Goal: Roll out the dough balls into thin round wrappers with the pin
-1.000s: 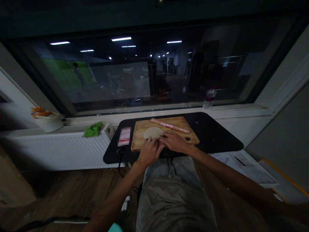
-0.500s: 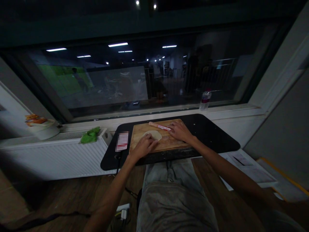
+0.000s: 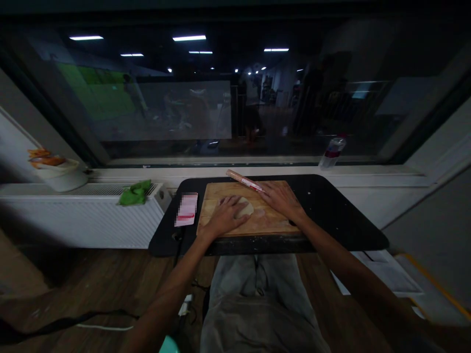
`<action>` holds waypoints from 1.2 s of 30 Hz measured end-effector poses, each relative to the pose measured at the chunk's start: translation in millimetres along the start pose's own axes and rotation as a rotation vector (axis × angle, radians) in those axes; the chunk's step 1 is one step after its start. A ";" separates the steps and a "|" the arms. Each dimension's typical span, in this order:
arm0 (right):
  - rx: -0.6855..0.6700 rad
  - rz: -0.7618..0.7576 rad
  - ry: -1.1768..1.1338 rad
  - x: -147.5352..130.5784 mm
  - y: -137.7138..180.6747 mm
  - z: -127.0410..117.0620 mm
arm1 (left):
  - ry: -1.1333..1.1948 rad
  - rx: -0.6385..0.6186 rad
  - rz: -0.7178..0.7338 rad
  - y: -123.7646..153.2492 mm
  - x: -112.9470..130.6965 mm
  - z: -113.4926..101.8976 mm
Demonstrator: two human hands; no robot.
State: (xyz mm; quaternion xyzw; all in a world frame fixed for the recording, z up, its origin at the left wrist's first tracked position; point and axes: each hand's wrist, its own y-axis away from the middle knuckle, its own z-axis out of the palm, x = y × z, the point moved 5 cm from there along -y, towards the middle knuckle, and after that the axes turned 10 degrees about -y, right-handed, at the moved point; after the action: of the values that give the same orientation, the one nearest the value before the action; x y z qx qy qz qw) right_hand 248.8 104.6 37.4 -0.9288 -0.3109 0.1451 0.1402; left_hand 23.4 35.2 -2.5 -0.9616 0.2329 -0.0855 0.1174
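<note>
A flat round of dough (image 3: 246, 208) lies on a wooden board (image 3: 270, 221), partly hidden by my left hand (image 3: 227, 215). That hand rests over the dough's left side with its fingers stretched out. My right hand (image 3: 281, 198) is over the board's right side, gripping the near end of a wooden rolling pin (image 3: 239, 177) that bears a red and white label. The pin slants away to the left, its far end past the board's back edge and apart from the dough. Under my right palm the grip is partly hidden.
The board sits on a black tabletop (image 3: 342, 223). A phone-like pink and white item (image 3: 187, 210) lies left of the board. A bottle (image 3: 333, 153) stands on the window sill. A green cloth (image 3: 134, 192) and a white bowl (image 3: 61, 176) rest on the radiator (image 3: 106, 223).
My left hand has flattened and spread over the dough. The rolling pin's far end has swung away toward the window, with my right hand still at its near end. The camera view has shifted.
</note>
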 end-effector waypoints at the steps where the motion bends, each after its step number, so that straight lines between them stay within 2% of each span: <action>1: 0.010 -0.016 -0.008 0.0 -6.4 2.1 | -0.010 0.003 -0.025 0.1 3.4 -1.8; 6: 0.084 -0.073 -0.071 6.1 -34.9 18.8 | -0.116 -0.036 -0.318 -6.9 28.5 -8.7; 9: 0.122 -0.089 -0.102 10.8 -36.8 30.4 | -0.122 -0.111 -0.467 -10.2 34.9 -15.7; 11: 0.147 -0.100 -0.108 13.1 -31.5 36.6 | -0.069 -0.200 -0.450 -10.1 26.8 -21.7; 13: 0.150 -0.107 -0.126 13.7 -25.0 41.4 | 0.073 -0.319 -0.321 -7.9 11.5 -25.9; 16: 0.168 -0.078 -0.222 10.6 -18.5 42.1 | 0.343 -0.417 -0.180 -2.6 -18.1 -32.0; 18: 0.212 -0.040 -0.307 6.9 -16.0 38.1 | 0.431 -0.475 -0.149 -1.0 -32.4 -30.8; 21: 0.226 -0.049 -0.399 0.4 -12.6 31.8 | 0.437 -0.524 -0.155 -2.1 -37.9 -22.9; 24: 0.209 -0.068 -0.419 0.5 -9.4 25.9 | 0.397 -0.483 -0.183 -3.0 -32.4 -16.4; 26: 0.229 -0.056 -0.392 4.5 -8.5 20.5 | 0.373 -0.413 -0.189 -3.0 -29.2 -14.7; 31: 0.230 0.041 -0.292 14.3 -9.0 11.8 | 0.340 -0.308 -0.186 -11.1 -30.9 -4.7; 36: 0.205 0.088 -0.296 14.3 -7.4 3.3 | 0.309 -0.172 -0.320 -29.6 -35.5 14.2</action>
State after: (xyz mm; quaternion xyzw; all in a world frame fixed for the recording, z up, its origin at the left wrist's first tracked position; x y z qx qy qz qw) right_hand 254.6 119.7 34.4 -0.8907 -0.2708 0.3173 0.1805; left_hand 8.0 80.1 -12.1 -0.9682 0.0992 -0.2290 -0.0170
